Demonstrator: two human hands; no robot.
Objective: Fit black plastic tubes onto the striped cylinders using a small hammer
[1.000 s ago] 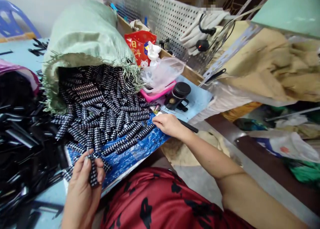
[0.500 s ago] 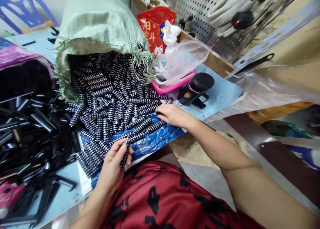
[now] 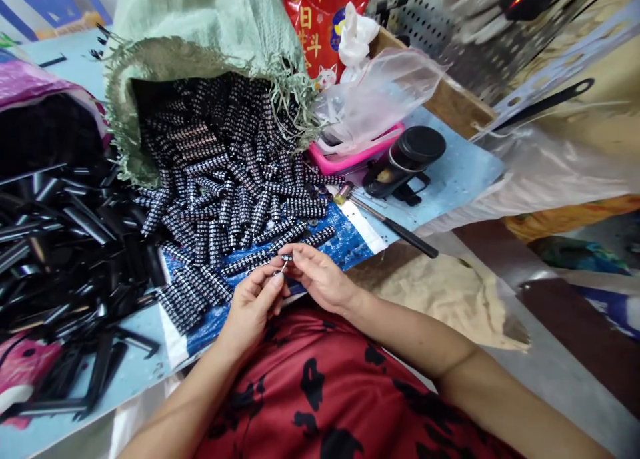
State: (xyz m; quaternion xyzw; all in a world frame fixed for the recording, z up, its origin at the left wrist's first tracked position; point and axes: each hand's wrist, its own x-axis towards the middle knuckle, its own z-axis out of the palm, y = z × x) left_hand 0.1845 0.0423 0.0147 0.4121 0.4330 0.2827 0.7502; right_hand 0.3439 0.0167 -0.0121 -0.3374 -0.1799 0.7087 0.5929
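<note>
A green woven sack [image 3: 200,19] lies on its side and spills many black studded strips [image 3: 235,185] onto a blue sheet [image 3: 350,245]. Both hands meet at the table's near edge. My left hand [image 3: 255,305] is closed round a studded strip, mostly hidden by its fingers. My right hand [image 3: 320,275] pinches a small metal piece [image 3: 285,260] against the tip of that strip. The fingertips of the two hands touch.
A heap of plain black plastic pieces [image 3: 60,245] fills the left. Behind the strips lie a pink tray [image 3: 345,159] with a clear bag [image 3: 380,99], a black round tool [image 3: 405,159], a black-handled tool [image 3: 395,227] and a red packet [image 3: 320,19]. A perforated metal panel [image 3: 450,52] stands behind.
My right hand left the far side of the strips and came back to the table edge with a small metal piece. My left hand brought its strip up to meet it.
</note>
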